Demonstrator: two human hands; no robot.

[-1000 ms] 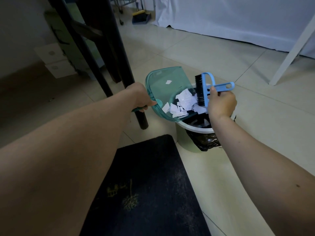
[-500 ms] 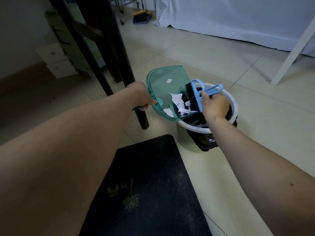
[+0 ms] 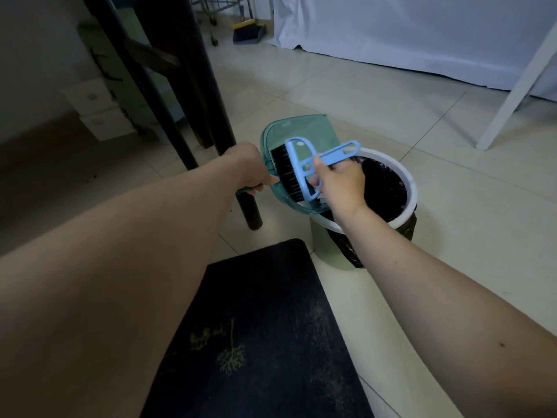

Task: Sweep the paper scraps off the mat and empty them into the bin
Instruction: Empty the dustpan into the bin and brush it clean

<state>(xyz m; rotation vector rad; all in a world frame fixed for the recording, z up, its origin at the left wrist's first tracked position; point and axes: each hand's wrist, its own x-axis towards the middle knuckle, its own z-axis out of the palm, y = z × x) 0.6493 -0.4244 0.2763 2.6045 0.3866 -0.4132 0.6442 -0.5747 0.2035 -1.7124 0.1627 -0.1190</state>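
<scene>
My left hand (image 3: 248, 167) grips the handle of a see-through teal dustpan (image 3: 301, 129), tilted over the left rim of a white bin (image 3: 411, 188) lined with a black bag. My right hand (image 3: 340, 182) holds a light blue hand brush (image 3: 304, 167) by its handle, bristles pressed inside the pan near its back wall. Only a sliver of white paper (image 3: 312, 203) shows at the pan's lower lip beside my right hand. The dark mat (image 3: 271, 327) with a small yellow plant print lies on the floor in front of me; no scraps show on it.
Dark wooden furniture legs (image 3: 211, 110) stand just left of the dustpan. A white slanted leg (image 3: 512, 95) is at the right, a white cloth (image 3: 422, 34) behind. A broom with dustpan (image 3: 248, 33) and boxes (image 3: 99, 113) sit further back on the tiled floor.
The brush moved left from the bin's far side into the dustpan and swept across it. The pile of paper scraps in the pan is gone from sight, save a sliver.
</scene>
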